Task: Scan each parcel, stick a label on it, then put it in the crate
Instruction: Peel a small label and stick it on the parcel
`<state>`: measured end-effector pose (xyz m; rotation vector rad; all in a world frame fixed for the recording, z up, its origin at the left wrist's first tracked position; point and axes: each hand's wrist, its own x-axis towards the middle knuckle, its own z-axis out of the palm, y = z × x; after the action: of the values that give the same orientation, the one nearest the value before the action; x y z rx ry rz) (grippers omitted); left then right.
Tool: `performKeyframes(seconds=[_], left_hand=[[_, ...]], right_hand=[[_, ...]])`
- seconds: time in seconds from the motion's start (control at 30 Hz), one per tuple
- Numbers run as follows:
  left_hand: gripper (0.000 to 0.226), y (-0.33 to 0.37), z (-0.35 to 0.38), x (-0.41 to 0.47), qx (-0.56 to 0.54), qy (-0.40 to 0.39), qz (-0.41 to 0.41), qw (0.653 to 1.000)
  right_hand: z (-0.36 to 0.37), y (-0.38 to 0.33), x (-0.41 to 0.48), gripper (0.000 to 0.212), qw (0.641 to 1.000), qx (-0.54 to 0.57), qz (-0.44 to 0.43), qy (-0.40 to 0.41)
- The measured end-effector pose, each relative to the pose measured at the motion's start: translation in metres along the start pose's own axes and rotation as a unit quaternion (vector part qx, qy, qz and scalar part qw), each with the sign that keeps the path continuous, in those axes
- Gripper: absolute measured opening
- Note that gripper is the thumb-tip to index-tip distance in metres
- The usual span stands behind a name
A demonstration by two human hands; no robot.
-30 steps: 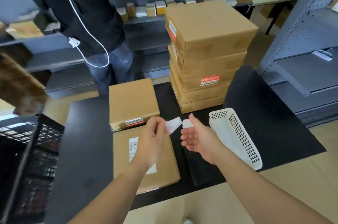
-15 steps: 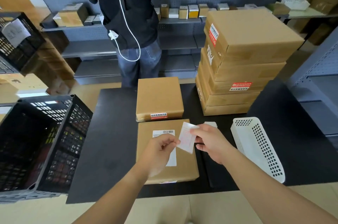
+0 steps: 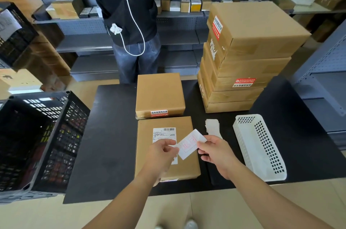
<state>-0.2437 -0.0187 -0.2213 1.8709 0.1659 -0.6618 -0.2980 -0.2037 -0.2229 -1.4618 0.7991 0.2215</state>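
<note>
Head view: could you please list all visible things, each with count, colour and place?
table: one, black, centre
near parcel: one, brown, table front
far parcel: one, brown, behind near parcel
box stack: one, brown, table's back right
crate: one, black, left of table
basket: one, white, table's right side
label pile: one, white, between near parcel and basket
label: one, white with red print, above near parcel
other person: one, dark top, behind table
hands: two, left hand and right hand both pinch label

The label (image 3: 190, 143), pinched a second ago by the left hand (image 3: 162, 154) alone, has also been gripped at its 3 o'clock end by the right hand (image 3: 217, 152), and its red-printed face has been turned upward.
</note>
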Motion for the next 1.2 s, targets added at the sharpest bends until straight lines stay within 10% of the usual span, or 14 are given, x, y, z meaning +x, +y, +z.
performKeyframes(seconds=[0.6,1.2], left_hand=[[0.008,-0.024,0.032,0.020,0.050,0.029,-0.047,0.997],[0.026,-0.058,0.056,0.023,0.010,0.008,-0.128,0.992]], right_hand=[[-0.014,0.027,0.040,0.011,0.993,-0.108,-0.013,0.050],[0.009,0.042,0.123,0.018,0.914,-0.375,-0.140,-0.067]])
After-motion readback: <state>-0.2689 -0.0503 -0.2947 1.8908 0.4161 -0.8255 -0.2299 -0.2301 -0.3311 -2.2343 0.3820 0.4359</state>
